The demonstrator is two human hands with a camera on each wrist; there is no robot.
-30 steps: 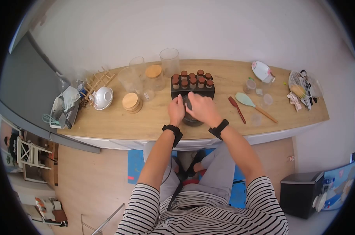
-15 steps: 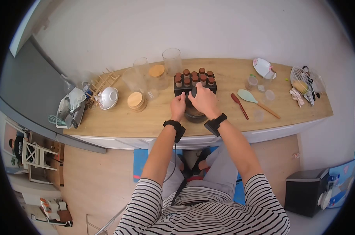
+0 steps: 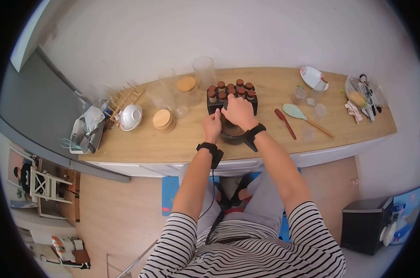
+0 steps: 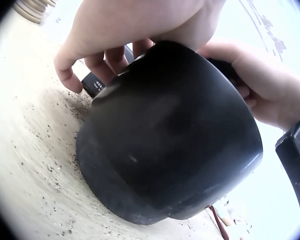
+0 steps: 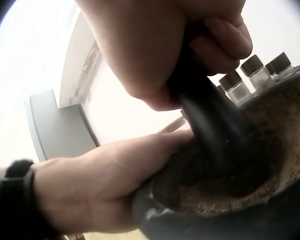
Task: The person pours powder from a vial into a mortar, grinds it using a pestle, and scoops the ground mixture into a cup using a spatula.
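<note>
- The right hand [image 3: 240,112] is closed in a grip around the upper part of a black pestle [image 5: 217,127], fingers curled in around it.
- The left hand [image 3: 212,126] curves against the side of a dark mortar [image 4: 175,135], its fingers bent round the far side; how firmly they press cannot be told.
- The mortar lies between the two hands: just to the right of the left hand and beneath the right one.
- The pestle slants down into the mortar, its lower end inside the bowl, where brown, grainy matter coats the inner wall.
- Both stand at the middle of the wooden table [image 3: 140,144], toward its near edge, with a black rack [image 3: 214,108] of brown-capped jars [image 3: 251,94] just behind the hands.
- Small dark grains [image 4: 50,170] are scattered on the table beside the mortar.
- To the right of the hands, apart from them, lie a red spatula [image 3: 285,123] and a green spoon [image 3: 293,110] with a wooden handle.
</note>
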